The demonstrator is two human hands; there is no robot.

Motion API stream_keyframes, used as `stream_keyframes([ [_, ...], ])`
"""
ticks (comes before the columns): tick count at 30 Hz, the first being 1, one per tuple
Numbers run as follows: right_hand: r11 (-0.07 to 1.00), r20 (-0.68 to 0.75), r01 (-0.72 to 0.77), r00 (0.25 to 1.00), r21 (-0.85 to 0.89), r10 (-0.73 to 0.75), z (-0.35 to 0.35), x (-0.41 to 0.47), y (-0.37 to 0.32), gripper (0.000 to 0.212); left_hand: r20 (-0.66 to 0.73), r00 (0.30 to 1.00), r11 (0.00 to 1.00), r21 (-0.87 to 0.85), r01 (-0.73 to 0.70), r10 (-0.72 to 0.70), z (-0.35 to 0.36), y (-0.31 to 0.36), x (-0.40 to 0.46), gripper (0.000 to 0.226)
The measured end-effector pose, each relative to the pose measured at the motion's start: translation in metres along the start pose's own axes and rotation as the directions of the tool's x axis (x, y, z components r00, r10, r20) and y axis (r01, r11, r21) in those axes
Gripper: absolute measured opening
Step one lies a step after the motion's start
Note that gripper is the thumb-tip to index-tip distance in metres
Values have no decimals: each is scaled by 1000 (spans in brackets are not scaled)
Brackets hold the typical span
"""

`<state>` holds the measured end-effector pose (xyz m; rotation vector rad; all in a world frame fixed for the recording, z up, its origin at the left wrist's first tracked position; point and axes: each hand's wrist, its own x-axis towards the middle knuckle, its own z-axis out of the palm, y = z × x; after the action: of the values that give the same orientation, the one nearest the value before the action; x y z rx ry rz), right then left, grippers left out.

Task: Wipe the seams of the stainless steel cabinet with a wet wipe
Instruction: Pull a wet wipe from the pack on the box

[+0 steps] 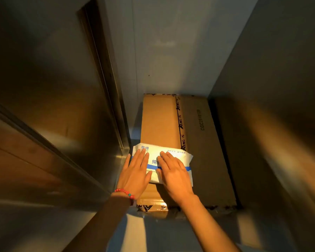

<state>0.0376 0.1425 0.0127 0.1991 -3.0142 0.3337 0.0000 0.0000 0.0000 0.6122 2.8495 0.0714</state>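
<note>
A white pack of wet wipes (173, 153) with a blue band and printed characters lies on a cardboard box (204, 151) low in the middle of the head view. My left hand (135, 173), with a red bead bracelet at the wrist, rests flat on the pack's left half, fingers straight. My right hand (175, 173) lies flat on the right half, fingertips near the pack's middle. The stainless steel cabinet (49, 84) fills the left side, with a dark vertical seam (105, 75) running down toward the box.
A grey wall (164, 48) stands behind the box. A dark panel (273, 91) closes in on the right. The box is taped along its length with black-lettered tape (180, 120). Grey floor (153, 233) shows below the box's near edge.
</note>
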Motion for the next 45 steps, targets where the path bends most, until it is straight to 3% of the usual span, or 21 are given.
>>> stream_keyframes([
  [4, 999, 0, -6, 1000, 31, 6, 5, 2, 2, 48, 9, 1000, 999, 27, -18, 17, 12, -3, 0, 66],
  [13, 1000, 176, 21, 984, 21, -25, 23, -1, 8, 59, 0, 1000, 1000, 26, 2, -2, 22, -8, 1, 70],
  [19, 998, 57, 4, 998, -61, 0, 16, 0, 3, 65, -8, 1000, 997, 76, -29, 30, 23, -12, 2, 71],
  [24, 1000, -14, -10, 1000, -20, 9, 16, -2, 1, 65, -5, 999, 996, 84, -38, 38, 23, -11, 4, 70],
  [35, 996, -21, -61, 998, 58, 62, 15, 2, -3, 58, 10, 999, 998, 53, -37, 36, 24, -11, 5, 70],
  [45, 988, 60, -91, 995, 122, 84, 15, 5, -1, 50, -4, 999, 998, 36, -42, 42, 30, -13, 6, 70],
])
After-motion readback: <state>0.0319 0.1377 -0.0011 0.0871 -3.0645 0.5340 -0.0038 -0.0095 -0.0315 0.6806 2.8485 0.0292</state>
